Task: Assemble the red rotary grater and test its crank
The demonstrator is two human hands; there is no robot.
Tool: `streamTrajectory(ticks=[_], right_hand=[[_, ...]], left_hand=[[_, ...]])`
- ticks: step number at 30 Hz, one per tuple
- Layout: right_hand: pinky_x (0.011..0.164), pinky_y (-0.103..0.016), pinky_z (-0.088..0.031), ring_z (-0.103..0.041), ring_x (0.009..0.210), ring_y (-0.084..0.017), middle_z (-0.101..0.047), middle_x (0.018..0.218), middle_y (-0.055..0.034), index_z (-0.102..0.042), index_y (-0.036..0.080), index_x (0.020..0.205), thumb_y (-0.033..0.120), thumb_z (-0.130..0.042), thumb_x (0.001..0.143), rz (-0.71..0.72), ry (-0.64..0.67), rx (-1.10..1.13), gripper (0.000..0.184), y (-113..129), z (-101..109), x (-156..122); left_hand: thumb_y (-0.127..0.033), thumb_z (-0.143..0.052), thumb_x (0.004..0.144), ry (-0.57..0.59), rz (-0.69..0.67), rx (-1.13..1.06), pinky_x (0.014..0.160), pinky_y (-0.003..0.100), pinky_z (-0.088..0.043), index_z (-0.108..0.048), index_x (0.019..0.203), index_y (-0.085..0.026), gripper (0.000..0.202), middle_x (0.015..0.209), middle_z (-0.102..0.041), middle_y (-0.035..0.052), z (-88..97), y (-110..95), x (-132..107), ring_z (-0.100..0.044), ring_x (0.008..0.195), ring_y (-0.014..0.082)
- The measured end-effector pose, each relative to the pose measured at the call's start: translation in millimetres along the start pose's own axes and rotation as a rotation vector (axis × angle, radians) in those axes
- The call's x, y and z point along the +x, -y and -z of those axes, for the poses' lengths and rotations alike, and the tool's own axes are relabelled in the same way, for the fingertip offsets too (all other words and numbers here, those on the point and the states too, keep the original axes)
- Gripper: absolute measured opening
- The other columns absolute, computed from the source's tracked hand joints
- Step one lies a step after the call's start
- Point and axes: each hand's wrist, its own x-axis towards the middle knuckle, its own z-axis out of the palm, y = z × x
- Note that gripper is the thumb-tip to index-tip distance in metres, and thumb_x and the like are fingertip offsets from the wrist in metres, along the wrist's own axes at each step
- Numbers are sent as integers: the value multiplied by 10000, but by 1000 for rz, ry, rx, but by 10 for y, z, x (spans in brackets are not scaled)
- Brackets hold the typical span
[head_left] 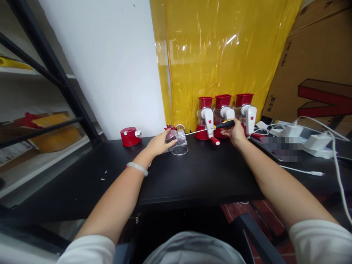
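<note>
Black-handled screwdriver point(225, 124) extends from right hand point(236, 133); left hand point(158, 143) outstretched.

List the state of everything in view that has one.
Left hand: closed on the clear plastic part.
Right hand: closed on the screwdriver.
Clear plastic part: held on the black table.
Screwdriver: gripped, shaft toward the clear plastic part.
Three crank graters: upright, side by side.
Red base: set apart, unheld.
White cable end: lying loose.
</note>
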Motion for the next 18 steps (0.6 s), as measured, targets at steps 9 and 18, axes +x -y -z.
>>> streamTrajectory(ticks=[9,18], right_hand=[[484,-255,-506,-658,607,-151,-637,756,-6,-591,214,919,301,-423,816,16,37,90,215,53,16,-38],[397,-216,-433,-431,355,-91,-410,451,77,-564,218,837,458,-525,852,125,52,-18,244,9,10,-14]], left_hand=[[-661,-468,852,-2,-8,-3,954,398,-455,-346,1459,-193,776,1350,-574,150,-7,6,-2,-570,1208,320],[-661,-468,849,-6,-4,0,955,395,-457,-362,1450,-177,779,1332,-587,157,0,-5,0,-577,1198,320]])
